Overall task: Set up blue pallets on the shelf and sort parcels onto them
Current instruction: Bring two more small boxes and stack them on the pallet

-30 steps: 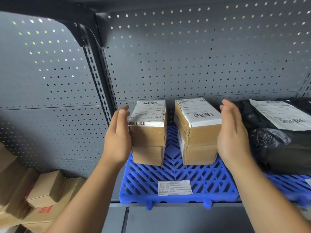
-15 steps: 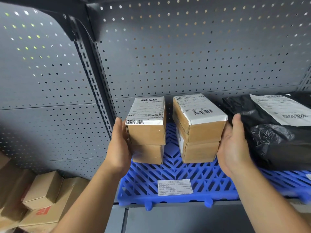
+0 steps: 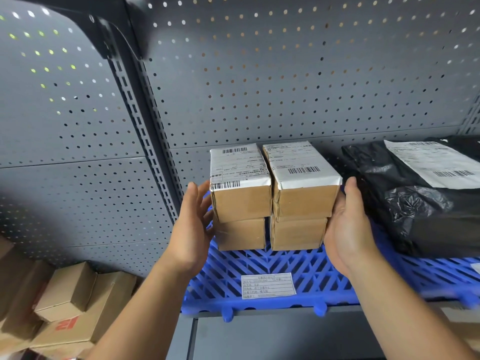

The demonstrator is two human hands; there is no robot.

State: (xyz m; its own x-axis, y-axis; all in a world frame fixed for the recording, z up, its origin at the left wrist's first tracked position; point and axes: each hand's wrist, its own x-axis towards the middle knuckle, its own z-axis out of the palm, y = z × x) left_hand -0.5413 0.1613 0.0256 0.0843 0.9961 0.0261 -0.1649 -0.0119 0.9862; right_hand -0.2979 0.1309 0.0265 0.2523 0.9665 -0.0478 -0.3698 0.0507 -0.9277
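Two stacks of brown parcels are standing side by side on the blue pallet [image 3: 319, 271], which is lying on the shelf [image 3: 272, 331] with its front rim sitting at the shelf's front lip. The left stack [image 3: 241, 203] and the right stack [image 3: 302, 201] are each two boxes high, and their inner faces are meeting down the whole height. White shipping labels are folding over the front top edges of the upper boxes.

The left hand [image 3: 193, 229] is hovering at the outer left face of the left stack, fingers straight and spread, gripping nothing. I cannot tell whether its fingertips are touching the cardboard. The right hand [image 3: 348, 229] is pressing flat against the outer right face of the right stack, with its thumb pointing up by the top corner and its fingers running back along the side, mostly hidden.

A broad strip of bare grid is lying open in front of the stacks, with a paper label [image 3: 268, 285] near the front rim. On the left, the hand is filling the room between the stack and the slotted upright [image 3: 145, 141]. On the right, a black bag parcel [image 3: 415, 209] is resting on a second blue pallet [image 3: 441, 271], just beside the right hand. The perforated back panel [image 3: 285, 87] is rising close behind, leaving free height above the stacks. Loose cartons [image 3: 67, 292] are piling up at the lower left.
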